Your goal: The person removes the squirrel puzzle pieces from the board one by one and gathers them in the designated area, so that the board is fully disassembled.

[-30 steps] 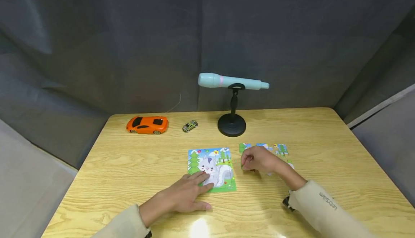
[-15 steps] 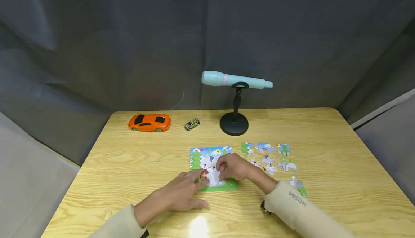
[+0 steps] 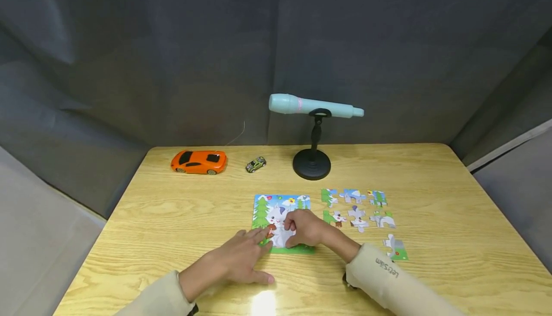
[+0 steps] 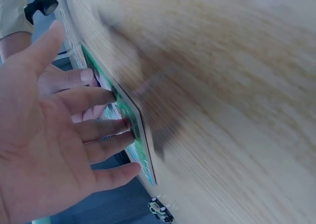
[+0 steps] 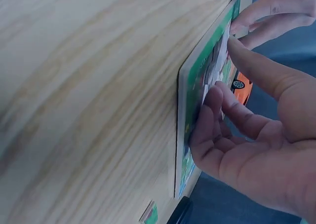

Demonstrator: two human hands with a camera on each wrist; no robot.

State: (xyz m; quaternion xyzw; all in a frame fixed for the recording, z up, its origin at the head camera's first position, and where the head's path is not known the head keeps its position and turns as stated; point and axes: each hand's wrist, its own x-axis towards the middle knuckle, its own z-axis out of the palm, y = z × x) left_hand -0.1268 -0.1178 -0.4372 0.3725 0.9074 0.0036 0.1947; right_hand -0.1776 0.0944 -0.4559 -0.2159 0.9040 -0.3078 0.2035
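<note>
A square picture puzzle (image 3: pixel 261 209), showing a white squirrel with trees and a green lower border, lies flat on the table. On its lower left rest the fingertips of my left hand (image 3: pixel 241 258), fingers spread and thumb held out to the side. My right hand (image 3: pixel 307 230) bends over the puzzle's right half, index finger curled and thumb tip close to the surface. In the right wrist view the thumb (image 5: pixel 249 58) and fingertips stand a little apart at the picture. I cannot tell whether a piece is between them.
Several loose puzzle pieces (image 3: pixel 357 221) lie in rows right of the puzzle. Behind stand an orange toy car (image 3: pixel 199 162), a small green toy car (image 3: pixel 256 164) and a light blue microphone (image 3: pixel 315 107) on a black stand (image 3: pixel 312 164). A dark curtain (image 3: pixel 207 57) hangs behind the table (image 3: pixel 172 220).
My right hand has moved left from the loose pieces to the puzzle, then slightly lower over it. A loose piece it covered now shows. My left hand stays at the puzzle, slightly shifted.
</note>
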